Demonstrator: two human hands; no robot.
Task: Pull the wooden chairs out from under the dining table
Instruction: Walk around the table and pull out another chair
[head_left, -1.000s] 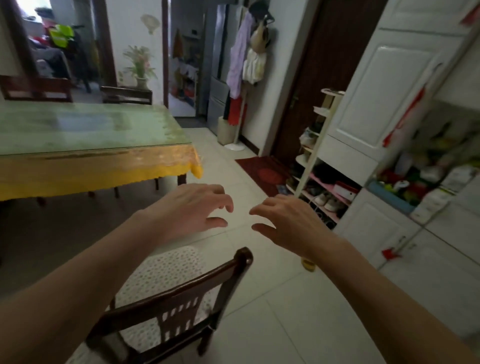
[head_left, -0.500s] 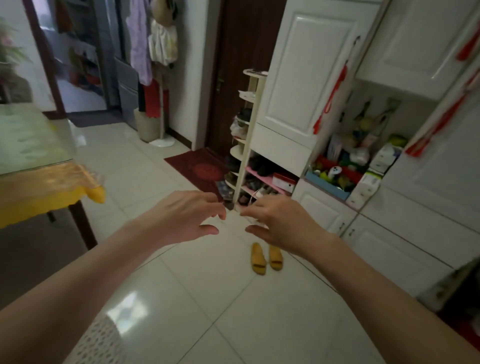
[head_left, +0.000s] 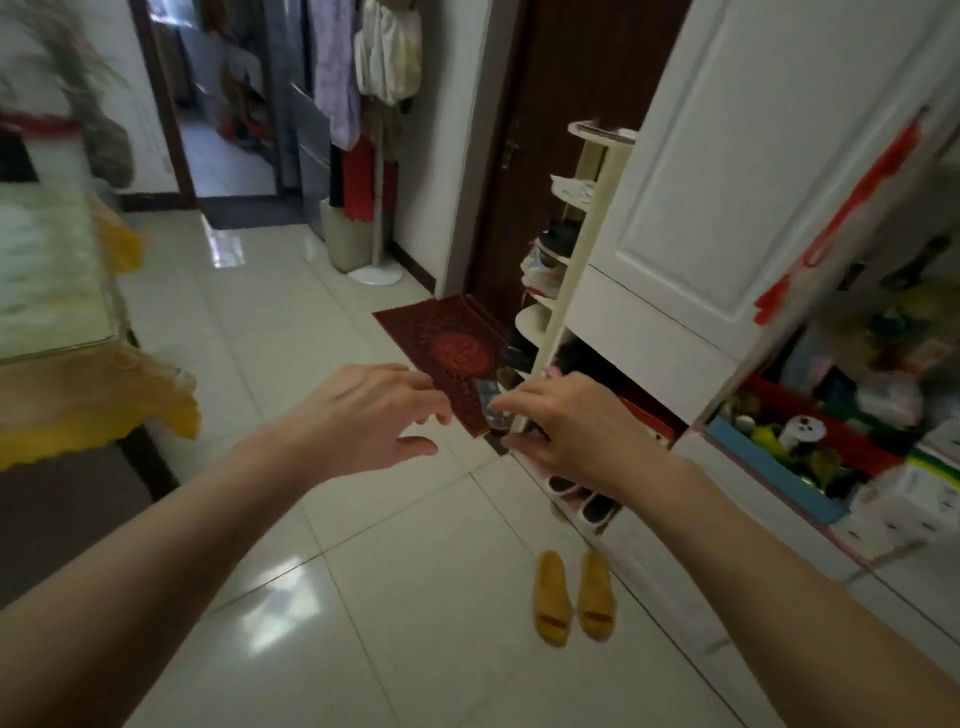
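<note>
The dining table (head_left: 78, 395), with a glass top and a yellow cloth, fills the left edge of the view. No wooden chair shows in this frame. My left hand (head_left: 363, 415) is held out in front of me over the tiled floor, fingers apart and curled, holding nothing. My right hand (head_left: 566, 431) is beside it, a hand's width to the right, also empty with its fingers loosely spread. Both hands are well to the right of the table's corner and touch nothing.
A pair of yellow slippers (head_left: 571, 597) lies on the floor ahead. A shoe rack (head_left: 561, 291) and white cabinets (head_left: 727, 182) line the right side. A red doormat (head_left: 452, 348) lies before a dark door. A coat stand (head_left: 376, 156) and doorway are further back.
My view has swung right, away from the table. The dark wooden chair seen below my hands a second ago has left the frame. Both hands stay raised, empty and open.
</note>
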